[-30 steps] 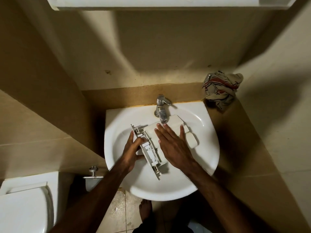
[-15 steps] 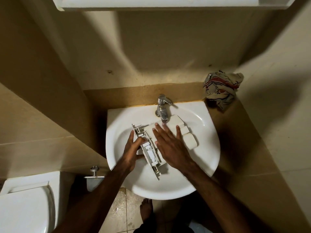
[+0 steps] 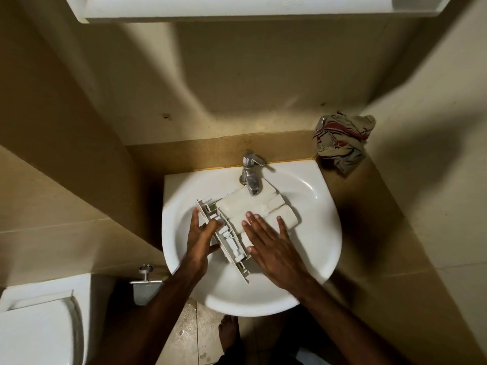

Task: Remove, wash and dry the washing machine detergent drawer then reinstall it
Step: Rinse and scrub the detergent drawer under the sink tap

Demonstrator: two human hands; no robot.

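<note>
While the detergent drawer lies upside down in the sink, with its far end under the tap at about 12 o'clock, the washing step is judged to be in hand. The drawer is steadied by the left hand at the front panel, toward 9 o'clock of the basin; its fingers are bent around the panel's edge, so a light grasp is understood. The right hand is laid flat on the drawer's underside with straight, spread fingers — nothing is grasped by it, the surface is only pressed and rubbed.

No running water can be made out at the spout; it is too fine to tell. For a good result, the palm should be moved along the ribs toward the tap end, and the corners and channels should be reached with the fingertips, because residue is usually kept there. The front panel should be held firmly but not bent — its thin clips look fragile. The drawer should later be turned over, so that the compartments are rinsed too. A crumpled cloth is seen at about 2 o'clock beside the sink, and it may be used for the drying.
</note>
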